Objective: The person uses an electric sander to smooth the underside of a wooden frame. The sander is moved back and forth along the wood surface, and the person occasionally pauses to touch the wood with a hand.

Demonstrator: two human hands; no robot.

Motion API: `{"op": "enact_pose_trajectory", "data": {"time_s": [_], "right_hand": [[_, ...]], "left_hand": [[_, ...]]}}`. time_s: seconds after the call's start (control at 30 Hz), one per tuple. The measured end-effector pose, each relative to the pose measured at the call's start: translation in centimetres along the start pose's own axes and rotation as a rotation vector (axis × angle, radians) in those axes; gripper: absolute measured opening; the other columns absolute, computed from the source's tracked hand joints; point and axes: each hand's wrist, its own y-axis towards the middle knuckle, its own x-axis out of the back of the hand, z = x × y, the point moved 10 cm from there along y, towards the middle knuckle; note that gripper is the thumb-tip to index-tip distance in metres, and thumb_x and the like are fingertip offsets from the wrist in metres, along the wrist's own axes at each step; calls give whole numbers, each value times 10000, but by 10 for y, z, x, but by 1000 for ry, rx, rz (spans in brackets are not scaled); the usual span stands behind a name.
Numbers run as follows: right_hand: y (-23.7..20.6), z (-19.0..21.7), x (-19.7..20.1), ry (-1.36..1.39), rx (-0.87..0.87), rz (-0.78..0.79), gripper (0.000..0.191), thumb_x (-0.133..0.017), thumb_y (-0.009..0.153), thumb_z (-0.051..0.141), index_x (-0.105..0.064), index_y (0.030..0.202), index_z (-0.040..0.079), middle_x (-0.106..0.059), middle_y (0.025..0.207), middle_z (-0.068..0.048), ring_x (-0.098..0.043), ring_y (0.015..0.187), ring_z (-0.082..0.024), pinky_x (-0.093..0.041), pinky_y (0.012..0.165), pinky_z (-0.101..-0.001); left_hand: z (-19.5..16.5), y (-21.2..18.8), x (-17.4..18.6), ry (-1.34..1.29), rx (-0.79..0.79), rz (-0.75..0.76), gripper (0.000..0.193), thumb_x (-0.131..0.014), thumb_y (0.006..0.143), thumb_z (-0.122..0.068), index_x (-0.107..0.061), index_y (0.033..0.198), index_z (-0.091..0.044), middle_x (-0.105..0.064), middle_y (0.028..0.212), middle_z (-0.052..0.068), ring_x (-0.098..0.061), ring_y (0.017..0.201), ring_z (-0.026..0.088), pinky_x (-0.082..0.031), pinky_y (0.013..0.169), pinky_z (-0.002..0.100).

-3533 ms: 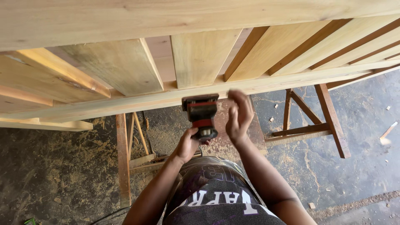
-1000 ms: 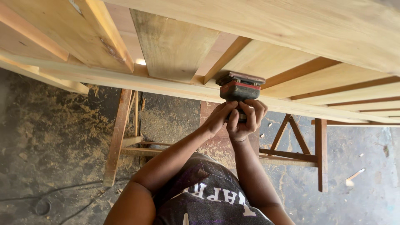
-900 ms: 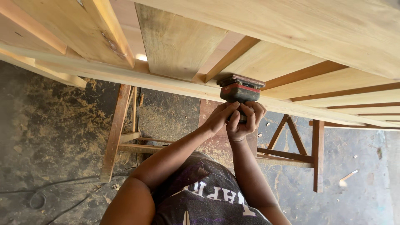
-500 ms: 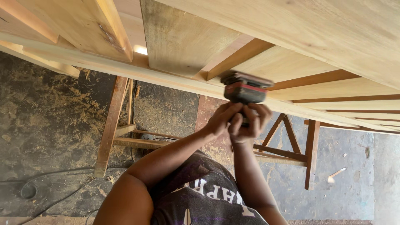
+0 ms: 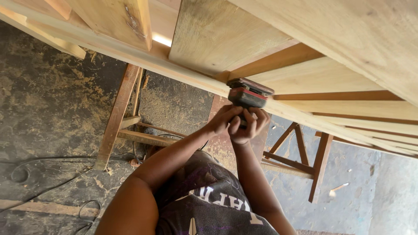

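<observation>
Centre frame, I see both hands — left hand (image 5: 222, 122) and right hand (image 5: 247, 127) — clamped together on the red-and-black sander (image 5: 248, 95), now farther right along the pale rail (image 5: 143, 58) — sanding apparently mid-pass.

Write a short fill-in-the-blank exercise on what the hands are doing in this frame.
1. Both hands, left hand and right hand, grip a red and black ____.
2. The sander presses against a long wooden ____.
3. A black ____ lies on the dusty floor.

Missing words: sander; rail; cable
</observation>
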Motion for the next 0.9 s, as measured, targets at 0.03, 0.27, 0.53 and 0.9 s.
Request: {"op": "enact_pose_trajectory", "data": {"time_s": [0.03,0.27,0.53,0.9], "right_hand": [[-2,-2,-5,5,-30,24,210,-600,945,240,-615,992,36,-579,1059,-150,-540,1012,-299,-477,887,-466],[-9,3,-8,36,14,23,223,-600,956,268,-609,1004,50,-561,1065,-128,-529,1017,-289,-479,904,-458],[-7,7,-13,33,11,10,250,-608,982,306,-602,1007,57,-572,1058,-119,-549,1018,-280,-485,893,-460],[-21,-28,6,5,-37,74,269,-606,977,304,-595,1013,38,-571,1081,-143,-528,1020,-299,-466,897,-464]], "left_hand": [[4,-2,4,-51,35,-17,440,-497,1025,-321,-640,1162,72,-710,1049,150,-676,964,208,-588,840,324],[1,-1,11,26,-12,24,483,-514,1026,-362,-642,1179,79,-715,1070,152,-685,1015,202,-585,899,312],[1,-5,17,-66,0,10,438,-563,1037,-321,-624,1194,83,-675,1081,133,-627,1014,173,-549,893,312],[35,8,-5,-31,38,-42,400,-557,1023,-292,-642,1129,84,-700,1015,104,-643,943,153,-559,817,294]]}}
